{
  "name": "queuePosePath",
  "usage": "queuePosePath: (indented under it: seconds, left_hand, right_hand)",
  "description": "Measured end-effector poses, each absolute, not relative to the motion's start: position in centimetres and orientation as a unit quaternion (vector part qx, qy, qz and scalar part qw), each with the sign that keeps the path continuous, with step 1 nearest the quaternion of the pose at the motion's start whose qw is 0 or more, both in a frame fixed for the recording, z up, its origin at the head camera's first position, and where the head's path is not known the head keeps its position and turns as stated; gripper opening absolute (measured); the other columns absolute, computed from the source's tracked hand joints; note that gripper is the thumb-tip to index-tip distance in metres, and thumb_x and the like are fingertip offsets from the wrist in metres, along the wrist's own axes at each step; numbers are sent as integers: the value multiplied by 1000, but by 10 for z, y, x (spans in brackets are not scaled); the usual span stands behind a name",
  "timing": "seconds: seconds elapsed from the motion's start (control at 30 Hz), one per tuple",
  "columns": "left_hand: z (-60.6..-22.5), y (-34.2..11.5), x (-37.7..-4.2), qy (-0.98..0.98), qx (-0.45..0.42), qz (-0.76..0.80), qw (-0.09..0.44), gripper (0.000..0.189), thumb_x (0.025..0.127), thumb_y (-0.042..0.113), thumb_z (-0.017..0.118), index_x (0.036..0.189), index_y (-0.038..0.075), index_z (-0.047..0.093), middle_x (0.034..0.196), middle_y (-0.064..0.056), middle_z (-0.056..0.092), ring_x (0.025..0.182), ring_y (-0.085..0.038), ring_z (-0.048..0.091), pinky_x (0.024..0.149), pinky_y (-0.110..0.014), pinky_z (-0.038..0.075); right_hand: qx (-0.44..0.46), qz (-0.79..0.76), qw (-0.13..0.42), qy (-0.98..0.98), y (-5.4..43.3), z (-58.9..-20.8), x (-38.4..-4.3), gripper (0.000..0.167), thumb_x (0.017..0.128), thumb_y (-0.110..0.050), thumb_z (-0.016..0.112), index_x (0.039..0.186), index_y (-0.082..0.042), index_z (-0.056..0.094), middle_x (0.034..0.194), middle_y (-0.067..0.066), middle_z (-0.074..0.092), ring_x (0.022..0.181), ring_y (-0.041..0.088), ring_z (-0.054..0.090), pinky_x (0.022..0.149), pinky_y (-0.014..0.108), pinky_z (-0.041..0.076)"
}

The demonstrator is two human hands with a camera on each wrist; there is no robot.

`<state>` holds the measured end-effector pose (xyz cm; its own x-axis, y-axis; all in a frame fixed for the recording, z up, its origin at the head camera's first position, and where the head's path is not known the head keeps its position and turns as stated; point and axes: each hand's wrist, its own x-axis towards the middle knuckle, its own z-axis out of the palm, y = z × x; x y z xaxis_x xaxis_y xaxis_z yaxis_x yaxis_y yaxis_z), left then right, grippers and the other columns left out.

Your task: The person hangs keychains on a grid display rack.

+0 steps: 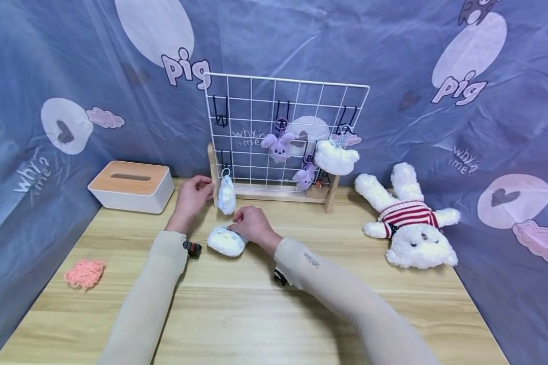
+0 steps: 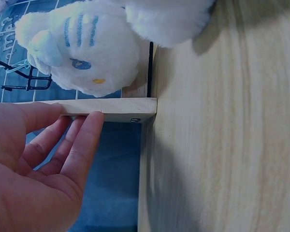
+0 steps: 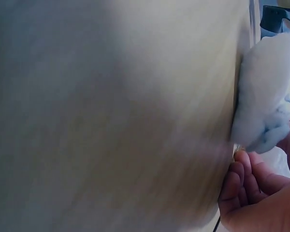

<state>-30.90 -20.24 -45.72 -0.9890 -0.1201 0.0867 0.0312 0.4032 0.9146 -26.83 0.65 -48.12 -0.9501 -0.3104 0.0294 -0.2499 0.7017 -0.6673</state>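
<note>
Between the thumb and fingertips of my left hand (image 1: 194,198) is the edge of the rack's left wooden post (image 1: 212,175). The left wrist view shows the hand (image 2: 48,164) at that wooden post (image 2: 111,106). Just right of it, a white plush keychain (image 1: 227,195) with blue stripes (image 2: 79,58) hangs from a black hook. My right hand (image 1: 254,224) pinches the top of a second white plush keychain (image 1: 227,241) by its ring. This plush (image 3: 263,87) is low over the table, beside the curled fingers of the right hand (image 3: 253,188).
The white wire grid rack (image 1: 255,126) carries a purple bunny keychain (image 1: 279,147), a smaller purple one (image 1: 305,176) and a white plush (image 1: 337,157). A tissue box (image 1: 160,190) stands left, pink yarn (image 1: 84,274) nearer. A plush bear (image 1: 408,218) lies right.
</note>
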Motion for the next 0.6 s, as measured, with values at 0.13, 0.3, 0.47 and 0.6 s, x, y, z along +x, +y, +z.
queuePosePath:
  seconds: [0.13, 0.3, 0.47, 0.6]
  left_hand:
    - [-457, -202, -310, -832, 28, -550, 68, 33, 113, 13, 66, 137, -9, 69, 120, -26, 70, 110, -39, 74, 94, -33, 74]
    - [-457, -202, -310, -833, 26, -547, 77, 33, 113, 14, 67, 135, -9, 70, 120, -26, 72, 109, -38, 76, 94, -31, 74]
    - [-458, -203, -309, -833, 25, -547, 77, 33, 113, 14, 67, 135, -10, 70, 120, -26, 72, 108, -38, 76, 93, -29, 73]
    - [-458, -203, -309, -834, 27, -547, 74, 33, 113, 14, 67, 135, -9, 70, 119, -25, 72, 105, -33, 76, 88, -22, 72]
  right_hand:
    - [-134, -339, 42, 930, 1, -484, -270, 20, 87, -28, 94, 92, -12, 83, 82, -1, 77, 80, 15, 68, 74, 27, 60]
    - [-136, -314, 20, 940, -2, -514, -290, 20, 85, -31, 96, 91, -17, 84, 83, -10, 76, 80, 11, 66, 72, 23, 57]
    - [-154, -297, 42, 941, -1, -517, -299, 22, 84, -30, 96, 97, -15, 85, 93, -7, 82, 87, 14, 71, 80, 24, 62]
    - [-154, -295, 72, 940, 0, -510, -299, 20, 84, -27, 95, 97, -15, 85, 95, -4, 82, 89, 15, 72, 81, 25, 63]
